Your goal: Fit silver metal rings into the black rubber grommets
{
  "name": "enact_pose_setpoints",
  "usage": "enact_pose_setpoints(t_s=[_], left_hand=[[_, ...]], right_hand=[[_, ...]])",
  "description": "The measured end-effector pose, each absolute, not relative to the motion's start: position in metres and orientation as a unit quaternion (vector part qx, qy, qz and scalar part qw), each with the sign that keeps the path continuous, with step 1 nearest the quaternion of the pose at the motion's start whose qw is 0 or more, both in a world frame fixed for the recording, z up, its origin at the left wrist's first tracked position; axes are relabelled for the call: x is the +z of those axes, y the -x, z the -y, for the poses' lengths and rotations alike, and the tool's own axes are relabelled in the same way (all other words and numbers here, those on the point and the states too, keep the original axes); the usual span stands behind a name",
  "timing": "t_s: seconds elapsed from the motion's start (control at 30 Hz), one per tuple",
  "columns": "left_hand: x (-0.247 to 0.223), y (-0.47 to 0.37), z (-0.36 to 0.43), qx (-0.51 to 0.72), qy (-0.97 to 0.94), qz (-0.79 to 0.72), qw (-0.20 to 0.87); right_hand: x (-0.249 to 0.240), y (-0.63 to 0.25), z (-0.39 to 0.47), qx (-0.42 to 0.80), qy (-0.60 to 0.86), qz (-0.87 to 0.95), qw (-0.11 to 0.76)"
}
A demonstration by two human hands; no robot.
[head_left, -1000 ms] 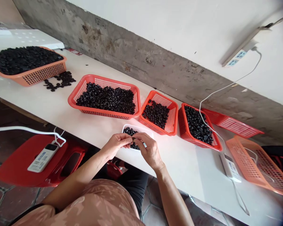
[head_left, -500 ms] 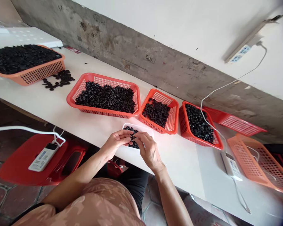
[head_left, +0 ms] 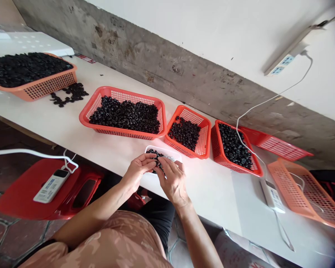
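Note:
My left hand and my right hand meet over a small white tray near the table's front edge. Between their fingertips is a small black part, mostly hidden by the fingers. Both hands are closed in a pinch. In the tray, small black ring-shaped parts lie on the left and shiny silver pieces on the right; my fingers cover some of them. Just behind the tray stands a red basket with black parts in it.
A larger red basket of black rings stands left, another red basket right. An orange basket heaped with black discs is far left, loose discs beside it. A white cable crosses the right basket. A red stool stands below.
My right hand has shifted slightly left and turned, its fingers closer to my left fingertips. The silver pieces in the tray now show. The baskets stay in place.

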State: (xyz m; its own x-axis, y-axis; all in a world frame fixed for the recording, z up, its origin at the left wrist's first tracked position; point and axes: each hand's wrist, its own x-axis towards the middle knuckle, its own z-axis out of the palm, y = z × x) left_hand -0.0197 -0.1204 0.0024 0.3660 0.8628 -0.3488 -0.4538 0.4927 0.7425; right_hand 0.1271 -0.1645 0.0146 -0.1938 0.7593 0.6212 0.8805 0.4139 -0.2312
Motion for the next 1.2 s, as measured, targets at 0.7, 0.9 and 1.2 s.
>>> enact_pose_setpoints(t_s=[0.7, 0.9, 1.2], left_hand=[[0.003, 0.020, 0.119, 0.378, -0.376, -0.360, 0.766], [0.000, 0.028, 0.117, 0.349, -0.419, -0.349, 0.762], [0.001, 0.025, 0.122, 0.380, -0.407, -0.359, 0.749]], right_hand=[[0.014, -0.124, 0.158, -0.154, 0.545, 0.775, 0.280], [0.015, -0.127, 0.156, -0.168, 0.521, 0.784, 0.293], [0.010, -0.130, 0.155, -0.142, 0.465, 0.834, 0.261]])
